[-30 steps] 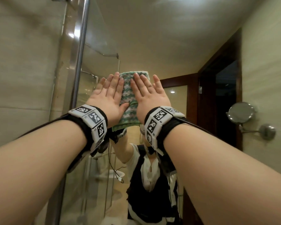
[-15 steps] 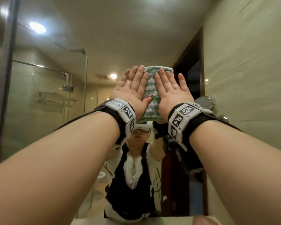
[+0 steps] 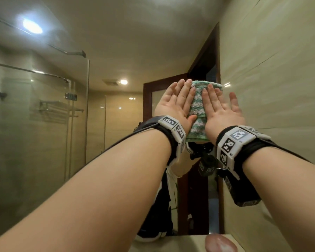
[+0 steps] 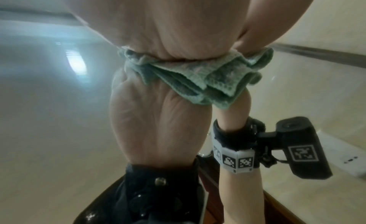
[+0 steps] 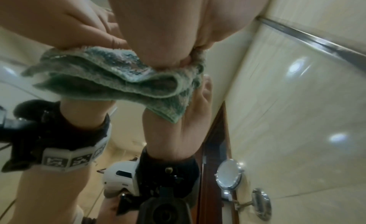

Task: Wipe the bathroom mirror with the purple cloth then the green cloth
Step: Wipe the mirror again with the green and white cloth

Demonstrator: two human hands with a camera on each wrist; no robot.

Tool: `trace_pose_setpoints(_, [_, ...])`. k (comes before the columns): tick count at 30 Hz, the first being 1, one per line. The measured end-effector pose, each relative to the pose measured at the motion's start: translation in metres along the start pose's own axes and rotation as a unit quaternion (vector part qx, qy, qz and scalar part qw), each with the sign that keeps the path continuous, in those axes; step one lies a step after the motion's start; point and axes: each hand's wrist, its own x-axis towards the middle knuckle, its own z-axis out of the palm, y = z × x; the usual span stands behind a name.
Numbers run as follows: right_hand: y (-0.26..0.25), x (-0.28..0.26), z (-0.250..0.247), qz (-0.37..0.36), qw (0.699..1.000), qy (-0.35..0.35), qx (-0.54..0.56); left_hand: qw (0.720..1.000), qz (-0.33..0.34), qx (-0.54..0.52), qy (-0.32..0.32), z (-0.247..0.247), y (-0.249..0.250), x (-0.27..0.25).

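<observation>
The folded green cloth [image 3: 196,110] lies flat against the bathroom mirror [image 3: 116,51], close to the mirror's right edge. My left hand [image 3: 176,99] presses its left side with straight fingers. My right hand [image 3: 218,106] presses its right side, fingers straight and spread. In the left wrist view the left palm [image 4: 168,23] pins the cloth [image 4: 198,75], whose loose lower folds hang free. In the right wrist view the right palm [image 5: 168,23] pins the cloth [image 5: 118,80] the same way. No purple cloth is in view.
A tiled wall [image 3: 271,88] meets the mirror just right of my hands. A round chrome mirror on an arm [image 5: 229,174] sticks out from that wall lower down. A counter edge [image 3: 171,242] runs below. The mirror reflects a glass shower screen [image 3: 44,124].
Both hands have slid the green cloth to the right across the mirror, from near the left side to its right edge. Both hands stay flat on it.
</observation>
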Motion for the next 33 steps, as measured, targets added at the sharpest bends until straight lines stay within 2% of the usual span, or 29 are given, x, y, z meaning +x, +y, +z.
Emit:
trace_pose_setpoints(5, [0.011, -0.002, 0.007, 0.002, 1.000, 0.005, 0.009, 1.000, 0.005, 0.008, 0.006, 0.000, 0.011, 0.003])
trace_pose_setpoints(8, [0.001, -0.002, 0.005, 0.005, 1.000, 0.000, 0.013, 1.000, 0.009, 0.013, 0.010, 0.004, 0.004, -0.001])
trace_pose_setpoints(12, [-0.022, -0.009, 0.001, -0.030, 0.999, 0.009, 0.018, 1.000, -0.004, 0.009, -0.007, 0.015, -0.015, -0.019])
trace_pose_setpoints(19, [-0.104, -0.022, -0.018, -0.113, 0.990, 0.044, 0.073, 0.996, -0.058, 0.009, -0.063, 0.041, -0.087, -0.068])
trace_pose_setpoints(27, [-0.189, -0.025, -0.041, -0.151, 0.983, 0.076, 0.069, 0.990, -0.100, 0.005, -0.096, 0.065, -0.161, -0.108])
trace_pose_setpoints(33, [-0.260, -0.031, -0.061, -0.185, 0.975, 0.102, 0.063, 0.980, -0.139, 0.052, -0.135, 0.080, -0.222, -0.141])
